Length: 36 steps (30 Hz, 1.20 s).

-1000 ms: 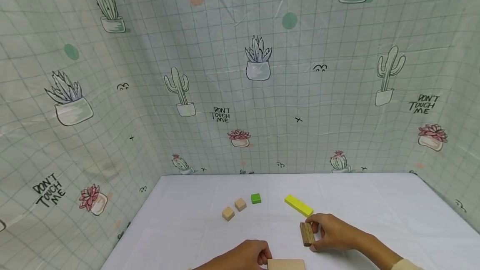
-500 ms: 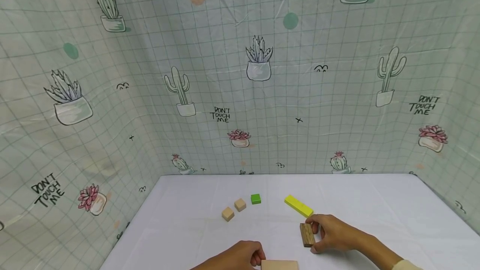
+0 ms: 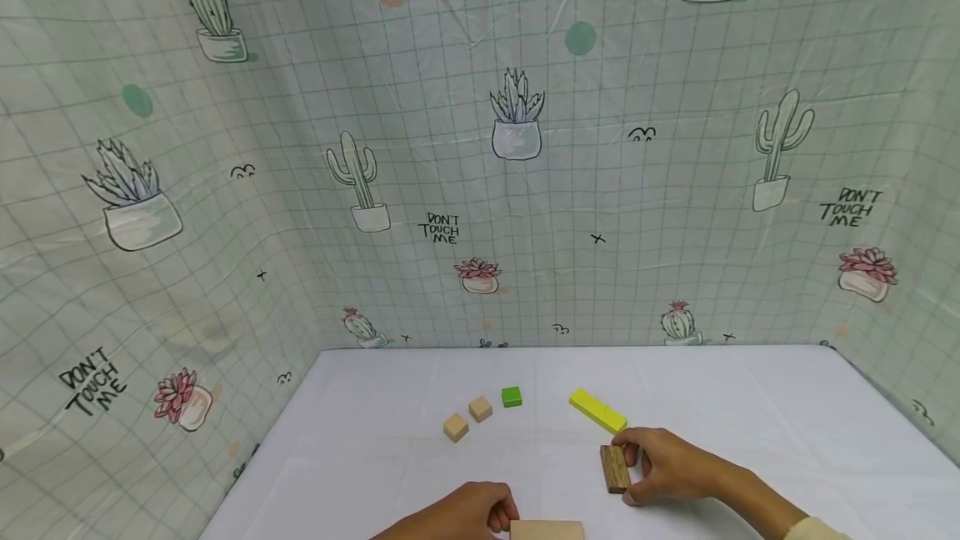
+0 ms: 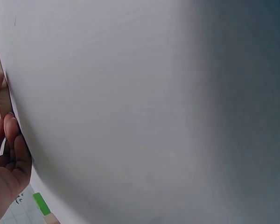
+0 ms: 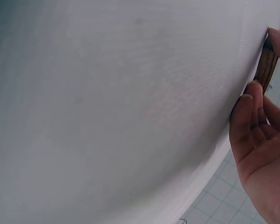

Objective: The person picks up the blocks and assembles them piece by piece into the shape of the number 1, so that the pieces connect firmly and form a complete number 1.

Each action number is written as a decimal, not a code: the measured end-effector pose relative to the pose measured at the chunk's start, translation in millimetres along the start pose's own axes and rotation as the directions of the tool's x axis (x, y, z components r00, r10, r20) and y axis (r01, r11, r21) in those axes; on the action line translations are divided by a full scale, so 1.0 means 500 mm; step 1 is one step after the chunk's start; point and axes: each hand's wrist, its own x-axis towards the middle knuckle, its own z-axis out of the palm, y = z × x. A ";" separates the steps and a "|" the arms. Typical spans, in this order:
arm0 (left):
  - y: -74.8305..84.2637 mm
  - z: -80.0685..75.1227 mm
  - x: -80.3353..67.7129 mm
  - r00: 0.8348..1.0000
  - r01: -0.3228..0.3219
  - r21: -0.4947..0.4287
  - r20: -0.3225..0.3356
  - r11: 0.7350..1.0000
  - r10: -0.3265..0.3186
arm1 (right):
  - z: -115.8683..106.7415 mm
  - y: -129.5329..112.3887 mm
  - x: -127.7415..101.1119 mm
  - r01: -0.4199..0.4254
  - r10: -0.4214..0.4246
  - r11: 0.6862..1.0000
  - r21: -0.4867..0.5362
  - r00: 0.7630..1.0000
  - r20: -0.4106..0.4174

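Observation:
At the bottom edge of the head view, my left hand (image 3: 468, 513) holds a pale wooden block (image 3: 547, 530) by its left end; the frame cuts off the block's near side. The left wrist view shows thumb and fingers around that pale block (image 4: 3, 100), low against the white tabletop. To the right, my right hand (image 3: 671, 467) pinches a dark, grained wooden block (image 3: 615, 470) lengthwise, thumb at the near end and fingers at the far end. In the right wrist view the dark block (image 5: 267, 67) sits between thumb and fingertips, right at the table surface.
A yellow bar (image 3: 597, 411) lies just beyond the right hand's fingertips. Farther left are a green block (image 3: 512, 397) and two small pale wooden cubes, one (image 3: 481, 409) behind the other (image 3: 456, 427). A cactus-print cloth (image 3: 480, 190) hangs behind the white table (image 3: 360, 440).
My left hand has slid left along with the pale block, away from the dark one. The right hand and the dark block have stayed practically in place.

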 end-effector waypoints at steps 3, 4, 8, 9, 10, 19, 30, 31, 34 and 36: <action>-0.002 -0.004 -0.005 1.000 -0.015 0.005 0.010 1.000 0.015 | 0.000 0.001 0.001 0.008 -0.008 1.000 -0.001 1.000 0.004; -0.002 -0.005 -0.006 1.000 -0.023 0.006 0.013 1.000 0.023 | 0.000 0.001 0.001 0.009 -0.009 1.000 -0.002 1.000 0.005; 0.000 -0.006 -0.010 0.999 -0.040 0.009 0.015 0.999 0.040 | 0.000 0.003 0.000 0.006 -0.006 1.000 0.003 1.000 0.008; 0.000 -0.006 -0.010 0.999 -0.037 0.008 0.015 0.999 0.037 | 0.000 0.003 -0.001 0.003 -0.003 1.000 0.007 1.000 0.009; 0.001 -0.005 -0.010 0.999 -0.030 0.008 0.016 1.000 0.030 | 0.000 0.003 -0.001 0.000 0.000 1.000 0.010 1.000 0.010; 0.002 -0.009 -0.010 0.998 -0.056 0.041 0.031 0.998 0.054 | -0.001 0.001 -0.001 0.007 -0.007 1.000 0.007 1.000 0.007; -0.002 -0.009 -0.009 0.997 -0.067 0.040 0.028 0.997 0.066 | -0.001 0.002 0.004 0.014 -0.014 1.000 0.003 1.000 0.004; -0.003 -0.009 -0.008 0.997 -0.071 0.042 0.029 0.997 0.070 | -0.001 0.002 0.004 0.014 -0.014 1.000 0.007 1.000 0.005; -0.002 -0.007 -0.006 0.996 -0.083 0.050 0.032 0.995 0.082 | -0.001 0.002 0.003 0.006 -0.006 1.000 0.013 1.000 0.008; -0.001 -0.005 -0.003 0.995 -0.091 0.058 0.034 0.994 0.089 | -0.003 0.002 0.002 0.002 -0.002 1.000 0.011 1.000 0.008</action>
